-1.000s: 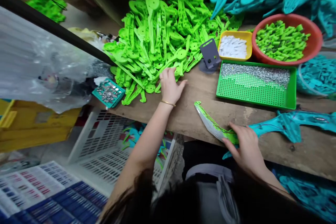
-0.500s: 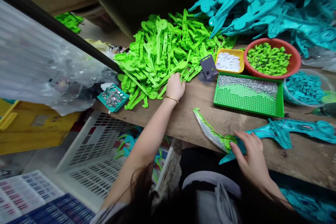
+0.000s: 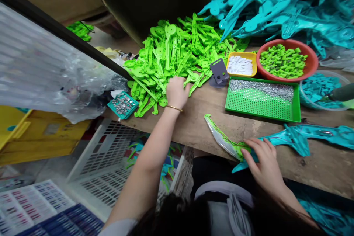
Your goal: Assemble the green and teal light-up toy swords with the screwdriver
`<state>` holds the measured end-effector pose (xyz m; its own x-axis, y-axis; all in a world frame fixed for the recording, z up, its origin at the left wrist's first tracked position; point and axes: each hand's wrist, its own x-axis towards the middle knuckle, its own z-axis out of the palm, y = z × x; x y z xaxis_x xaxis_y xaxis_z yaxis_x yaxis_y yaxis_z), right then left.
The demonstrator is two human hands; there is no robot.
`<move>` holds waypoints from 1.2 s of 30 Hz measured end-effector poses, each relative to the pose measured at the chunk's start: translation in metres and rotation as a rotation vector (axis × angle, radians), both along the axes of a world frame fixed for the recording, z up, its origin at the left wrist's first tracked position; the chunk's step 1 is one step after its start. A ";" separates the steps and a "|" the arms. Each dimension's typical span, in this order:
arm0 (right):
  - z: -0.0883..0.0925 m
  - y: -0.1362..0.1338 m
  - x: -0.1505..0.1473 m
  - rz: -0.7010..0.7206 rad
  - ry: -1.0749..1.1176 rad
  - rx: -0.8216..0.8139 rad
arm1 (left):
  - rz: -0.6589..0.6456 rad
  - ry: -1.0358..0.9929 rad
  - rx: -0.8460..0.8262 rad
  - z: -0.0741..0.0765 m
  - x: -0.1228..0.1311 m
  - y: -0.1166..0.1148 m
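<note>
My left hand reaches into a heap of lime-green plastic pieces, long flat parts with round ends. Its thumb is apart, but the other fingers point away into the heap and their tips are hidden. Closer to me, my right hand grips the near end of a long teal plastic shell lying along the table's front edge. Thumb and fingers close over the spot where a curved green piece with a clear, blade-like edge meets the shell.
Beyond the right hand lie a green perforated tray of small metal parts, a yellow dish, a red bowl and a clear tub. Teal shells are piled behind. A white crate stands below the table at left.
My left hand has shifted a little left within the green heap. My right hand keeps its hold on the teal shell. A dark tool at the right edge now reaches over the clear tub.
</note>
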<state>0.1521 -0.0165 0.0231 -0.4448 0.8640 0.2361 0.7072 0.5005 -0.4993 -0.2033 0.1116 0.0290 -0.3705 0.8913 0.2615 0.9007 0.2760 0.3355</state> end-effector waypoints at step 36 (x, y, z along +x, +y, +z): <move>0.002 0.015 0.018 0.092 -0.025 0.131 | 0.141 -0.180 0.283 0.025 -0.062 0.002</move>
